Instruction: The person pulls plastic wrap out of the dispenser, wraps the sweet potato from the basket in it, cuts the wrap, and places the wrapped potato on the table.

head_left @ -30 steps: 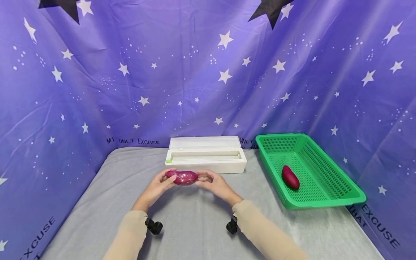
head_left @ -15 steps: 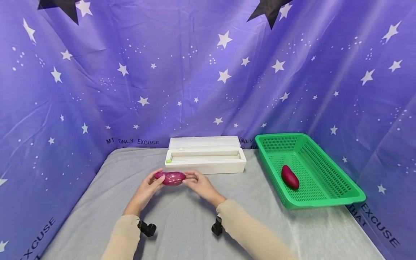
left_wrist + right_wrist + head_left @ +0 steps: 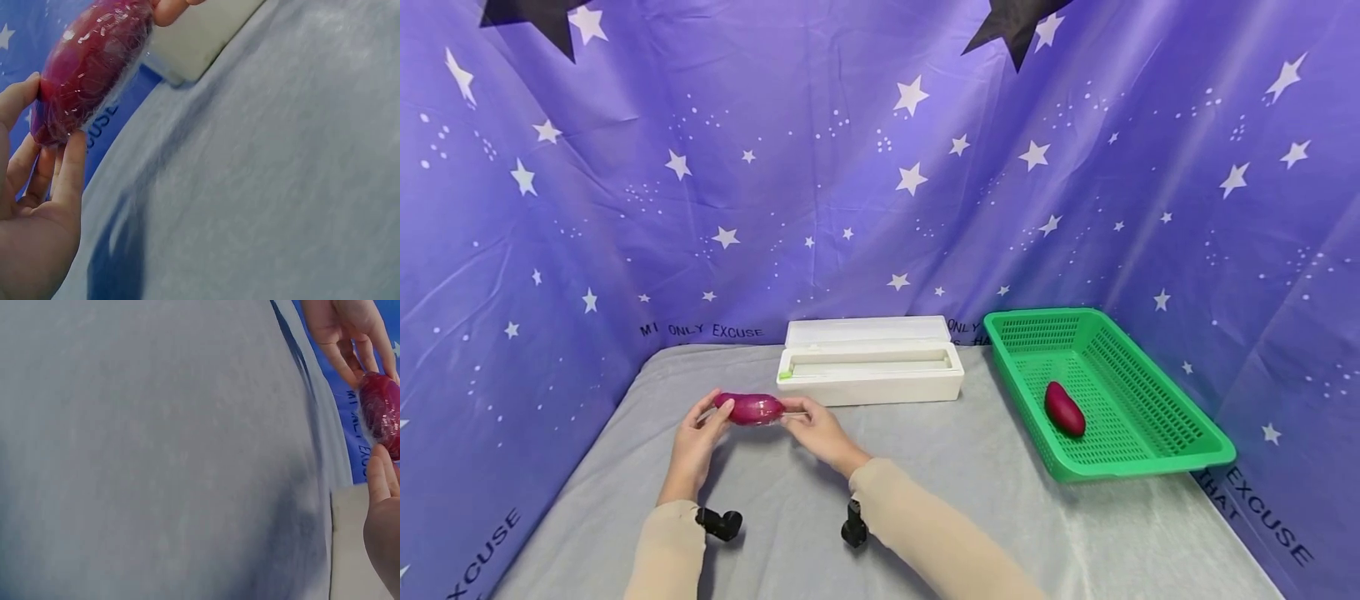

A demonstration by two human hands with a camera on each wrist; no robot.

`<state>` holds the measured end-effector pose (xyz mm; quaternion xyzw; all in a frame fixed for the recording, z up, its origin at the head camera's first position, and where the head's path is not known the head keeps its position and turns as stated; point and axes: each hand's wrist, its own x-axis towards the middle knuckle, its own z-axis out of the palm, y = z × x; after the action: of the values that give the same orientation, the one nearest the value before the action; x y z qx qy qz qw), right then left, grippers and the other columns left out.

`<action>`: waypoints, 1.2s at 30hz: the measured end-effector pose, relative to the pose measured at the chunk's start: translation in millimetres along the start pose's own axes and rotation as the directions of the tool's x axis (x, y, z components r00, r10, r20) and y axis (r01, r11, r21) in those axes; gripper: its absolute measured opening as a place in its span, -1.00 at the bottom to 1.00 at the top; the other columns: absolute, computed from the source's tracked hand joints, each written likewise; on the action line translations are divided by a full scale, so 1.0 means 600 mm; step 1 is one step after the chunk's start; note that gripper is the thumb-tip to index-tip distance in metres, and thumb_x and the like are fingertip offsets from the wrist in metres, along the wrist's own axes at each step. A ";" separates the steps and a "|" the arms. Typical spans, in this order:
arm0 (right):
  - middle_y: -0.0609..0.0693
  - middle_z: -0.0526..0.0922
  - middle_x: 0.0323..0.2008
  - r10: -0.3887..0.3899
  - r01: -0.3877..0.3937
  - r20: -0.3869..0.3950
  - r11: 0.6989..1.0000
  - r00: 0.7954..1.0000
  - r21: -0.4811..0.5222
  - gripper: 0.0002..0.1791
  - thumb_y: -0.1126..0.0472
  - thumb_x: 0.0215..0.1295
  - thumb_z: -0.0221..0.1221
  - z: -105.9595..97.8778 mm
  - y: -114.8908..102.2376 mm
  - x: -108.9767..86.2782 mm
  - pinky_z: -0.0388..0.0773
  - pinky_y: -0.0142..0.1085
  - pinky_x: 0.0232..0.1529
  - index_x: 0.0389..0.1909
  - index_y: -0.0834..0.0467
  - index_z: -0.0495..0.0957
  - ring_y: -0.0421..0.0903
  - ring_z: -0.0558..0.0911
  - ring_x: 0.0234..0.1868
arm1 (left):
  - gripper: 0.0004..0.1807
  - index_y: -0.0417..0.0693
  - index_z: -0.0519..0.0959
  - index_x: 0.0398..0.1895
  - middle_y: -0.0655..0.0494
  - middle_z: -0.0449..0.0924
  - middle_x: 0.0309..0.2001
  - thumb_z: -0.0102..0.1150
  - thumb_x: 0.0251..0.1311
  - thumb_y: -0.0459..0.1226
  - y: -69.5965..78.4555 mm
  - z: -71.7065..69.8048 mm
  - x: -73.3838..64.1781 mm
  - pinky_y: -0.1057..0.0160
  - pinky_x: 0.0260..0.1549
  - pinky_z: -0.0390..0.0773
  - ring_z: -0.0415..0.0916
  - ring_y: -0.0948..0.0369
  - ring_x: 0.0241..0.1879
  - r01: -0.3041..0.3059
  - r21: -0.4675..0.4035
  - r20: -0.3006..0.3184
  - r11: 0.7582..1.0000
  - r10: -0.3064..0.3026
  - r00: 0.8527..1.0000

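Note:
A purple-red sweet potato [image 3: 751, 409] wrapped in shiny clear film is held level above the grey cloth, left of the table's middle. My left hand [image 3: 694, 442] grips its left end between thumb and fingers. At the opposite end, the fingers and thumb of my right hand [image 3: 823, 435] pinch it. In the left wrist view, wrinkled film covers the sweet potato [image 3: 94, 69], with a loose edge along its lower side. The right wrist view catches only part of the wrapped sweet potato [image 3: 381, 412] at the frame's edge, between both hands.
Behind the hands stands a white cling film dispenser [image 3: 872, 390], its lid raised and a green slider at its left end. To the right is a green plastic basket [image 3: 1138, 468] holding another sweet potato [image 3: 1064, 409], smooth and dark red. A purple star-patterned curtain [image 3: 820, 183] encloses the table.
Both hands have carried the wrapped sweet potato leftward, from in front of the dispenser to left of it. The dispenser and basket stay put; the head view has shifted slightly.

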<state>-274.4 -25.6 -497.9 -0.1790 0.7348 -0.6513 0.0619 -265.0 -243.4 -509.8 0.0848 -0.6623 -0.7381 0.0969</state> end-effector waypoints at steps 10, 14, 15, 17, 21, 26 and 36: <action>0.09 0.64 0.11 0.006 -0.005 0.038 1.000 0.999 -0.024 -0.54 0.38 0.38 0.15 0.038 0.004 0.014 0.60 -0.39 -0.10 0.29 0.20 0.47 0.00 0.63 0.14 | -0.24 -0.21 0.23 0.45 0.09 0.31 0.09 0.32 0.30 -0.13 -0.006 -0.030 0.008 0.53 -0.14 0.55 0.52 0.43 -0.12 -0.003 -0.008 -0.113 1.000 0.002 0.994; 0.12 0.57 0.23 0.026 -0.020 0.090 0.998 0.996 -0.062 -0.46 0.37 0.38 0.15 0.047 0.007 0.017 0.51 -0.41 0.11 0.37 0.24 0.39 -0.04 0.58 0.21 | -0.21 -0.18 0.25 0.45 0.12 0.32 0.11 0.34 0.27 -0.05 -0.010 -0.039 0.008 0.55 -0.16 0.54 0.49 0.48 -0.11 0.027 0.056 -0.147 0.998 -0.018 0.989; 0.12 0.54 0.26 0.036 -0.029 0.103 0.997 0.994 -0.069 -0.44 0.37 0.38 0.15 0.048 0.007 0.018 0.48 -0.40 0.15 0.39 0.24 0.37 -0.04 0.56 0.24 | -0.20 -0.18 0.25 0.45 0.12 0.33 0.12 0.34 0.26 -0.04 -0.010 -0.041 0.008 0.55 -0.17 0.54 0.48 0.48 -0.12 0.035 0.077 -0.153 0.996 -0.023 0.988; 0.14 0.50 0.30 0.049 -0.038 0.125 0.996 0.991 -0.086 -0.40 0.35 0.37 0.16 0.049 0.007 0.018 0.45 -0.38 0.19 0.42 0.26 0.33 -0.02 0.53 0.27 | -0.19 -0.16 0.27 0.45 0.11 0.33 0.14 0.34 0.25 0.00 -0.012 -0.043 0.009 0.56 -0.20 0.53 0.46 0.49 -0.11 0.053 0.122 -0.169 0.991 -0.032 0.985; 0.13 0.42 0.37 0.073 -0.047 0.165 0.987 0.984 -0.153 -0.33 0.30 0.35 0.18 0.048 0.006 0.019 0.39 -0.31 0.27 0.46 0.24 0.27 0.02 0.48 0.31 | -0.18 -0.18 0.29 0.44 0.00 0.34 0.19 0.30 0.26 0.07 -0.017 -0.046 0.011 0.61 -0.26 0.45 0.39 0.45 -0.09 0.069 0.218 -0.183 0.974 -0.029 0.983; 0.05 0.34 0.43 0.108 -0.039 0.220 0.954 0.970 -0.298 -0.26 0.19 0.33 0.22 0.046 0.004 0.023 0.24 -0.27 0.38 0.50 0.16 0.23 -0.06 0.37 0.39 | -0.20 -0.25 0.30 0.42 -0.11 0.35 0.22 0.27 0.29 0.07 -0.023 -0.051 0.013 0.67 -0.26 0.38 0.35 0.36 -0.02 0.064 0.291 -0.191 0.954 -0.008 0.981; -0.01 0.21 0.50 0.129 0.022 0.254 0.856 0.959 -0.517 -0.26 0.20 0.37 0.11 0.048 0.007 0.029 0.07 -0.35 0.43 0.54 0.18 0.13 -0.13 0.18 0.49 | -0.18 -0.30 0.39 0.33 -0.21 0.45 0.16 0.23 0.27 0.17 -0.023 -0.048 0.009 0.43 -0.16 0.38 0.37 0.04 0.10 0.091 0.478 -0.208 0.874 0.012 0.978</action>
<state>-281.7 -58.2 -503.8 -0.2584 0.8705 -0.3973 0.1330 -263.4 -271.1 -526.7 0.1951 -0.8105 -0.5380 0.1248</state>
